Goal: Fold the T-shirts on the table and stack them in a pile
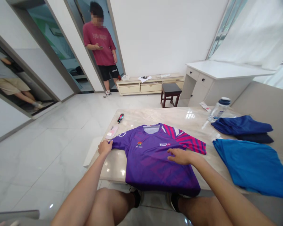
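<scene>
One purple short-sleeved sports jersey [151, 163] lay spread flat on a pale marble-veined surface [113, 166], collar facing away from the person and lower hem at the near edge. Magenta and pink stripes crossed the shoulder and sleeve on the right of the view, and small printed logos marked the chest. The left hand [105, 147] sat at the end of the other sleeve, fingers slightly curled; whether it gripped the cloth could not be determined. The right hand [180, 156] lay open, palm down on the jersey's front, gripping nothing. A folded blue garment [250, 166] lay just beside the striped sleeve.
</scene>
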A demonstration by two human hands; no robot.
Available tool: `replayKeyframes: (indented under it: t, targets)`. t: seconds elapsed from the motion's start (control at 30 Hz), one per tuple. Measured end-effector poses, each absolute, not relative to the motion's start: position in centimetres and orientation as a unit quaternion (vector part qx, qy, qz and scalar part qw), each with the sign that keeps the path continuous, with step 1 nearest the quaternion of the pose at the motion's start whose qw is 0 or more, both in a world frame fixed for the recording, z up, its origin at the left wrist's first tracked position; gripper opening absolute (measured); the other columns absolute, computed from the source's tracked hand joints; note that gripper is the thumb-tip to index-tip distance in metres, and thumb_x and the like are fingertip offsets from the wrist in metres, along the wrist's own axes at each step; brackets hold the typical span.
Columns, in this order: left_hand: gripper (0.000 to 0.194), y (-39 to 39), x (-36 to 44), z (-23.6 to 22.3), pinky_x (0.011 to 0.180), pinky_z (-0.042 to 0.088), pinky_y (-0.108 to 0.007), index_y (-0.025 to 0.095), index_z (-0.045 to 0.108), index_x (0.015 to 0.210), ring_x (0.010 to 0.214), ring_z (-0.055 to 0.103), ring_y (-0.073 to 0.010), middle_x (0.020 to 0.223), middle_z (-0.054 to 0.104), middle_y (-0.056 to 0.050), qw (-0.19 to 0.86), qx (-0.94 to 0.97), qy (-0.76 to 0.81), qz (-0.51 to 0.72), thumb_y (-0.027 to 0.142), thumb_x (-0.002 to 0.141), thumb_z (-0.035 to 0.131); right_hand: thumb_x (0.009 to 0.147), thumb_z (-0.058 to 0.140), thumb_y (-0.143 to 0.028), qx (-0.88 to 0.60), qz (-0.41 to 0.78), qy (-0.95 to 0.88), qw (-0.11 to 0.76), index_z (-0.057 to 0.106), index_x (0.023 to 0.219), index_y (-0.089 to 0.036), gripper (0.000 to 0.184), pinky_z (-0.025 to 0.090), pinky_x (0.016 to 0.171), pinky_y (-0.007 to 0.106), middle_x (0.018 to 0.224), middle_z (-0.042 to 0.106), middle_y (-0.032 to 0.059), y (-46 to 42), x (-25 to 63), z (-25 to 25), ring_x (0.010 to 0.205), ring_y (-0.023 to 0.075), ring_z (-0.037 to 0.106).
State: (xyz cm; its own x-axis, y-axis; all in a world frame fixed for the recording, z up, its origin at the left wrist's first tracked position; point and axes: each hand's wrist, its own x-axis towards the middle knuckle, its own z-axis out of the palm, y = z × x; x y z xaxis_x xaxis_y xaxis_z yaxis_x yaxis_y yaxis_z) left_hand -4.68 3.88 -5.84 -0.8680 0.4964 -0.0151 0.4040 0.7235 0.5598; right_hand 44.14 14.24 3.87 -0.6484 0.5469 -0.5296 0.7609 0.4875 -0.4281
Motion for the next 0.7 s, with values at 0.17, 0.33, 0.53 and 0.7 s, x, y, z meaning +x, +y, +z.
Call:
replayKeyframes:
  t: [0.17, 0.33, 0.53, 0.7]
  targets:
    - [0.012, 4.9, -4.9, -5.0, 0.103, 0.057, -0.051, 0.023, 0.073, 0.088, 0.113, 0.073, -0.0374, 0.101, 0.079, -0.014, 0.088, 0.238, 0.879, 0.404, 0.033, 0.081, 0.075, 0.103, 0.058, -0.041, 0.383, -0.33, 0.848, 0.16, 0.065, 0.155, -0.013, 0.059, 0.05, 0.12, 0.05, 0.15, 0.069, 0.0221, 14.4, 44.7, 3.6, 0.138, 0.0391, 0.067]
    - [0.023, 5.6, -4.9, -5.0, 0.099, 0.059, -0.039, 0.02, 0.069, 0.11, 0.102, 0.073, -0.0229, 0.106, 0.076, -0.008, 0.066, 0.21, 0.85, 0.478, 0.019, 0.088, 0.061, 0.105, 0.055, -0.043, 0.376, -0.33, 0.851, 0.162, 0.063, 0.155, -0.012, 0.06, 0.05, 0.12, 0.049, 0.151, 0.068, 0.0226, 14.7, 45.3, 3.3, 0.138, 0.0381, 0.067]
    - [0.041, 5.0, -4.8, -4.4, 0.097, 0.059, -0.036, 0.017, 0.065, 0.124, 0.105, 0.074, -0.0217, 0.116, 0.074, -0.011, 0.07, 0.205, 0.827, 0.52, 0.013, 0.084, 0.064, 0.106, 0.053, -0.048, 0.371, -0.336, 0.85, 0.162, 0.061, 0.157, -0.012, 0.064, 0.05, 0.119, 0.047, 0.152, 0.068, 0.0217, 15.3, 46.0, 2.4, 0.138, 0.0373, 0.067]
    - [0.033, 4.3, -4.9, -4.2, 0.106, 0.055, -0.041, 0.016, 0.067, 0.127, 0.121, 0.072, -0.0289, 0.128, 0.075, -0.017, 0.065, 0.238, 0.869, 0.429, 0.029, 0.098, 0.058, 0.104, 0.055, -0.049, 0.375, -0.353, 0.845, 0.146, 0.063, 0.156, -0.016, 0.062, 0.05, 0.12, 0.047, 0.149, 0.071, 0.0185, 15.5, 46.1, 2.2, 0.137, 0.0365, 0.068]
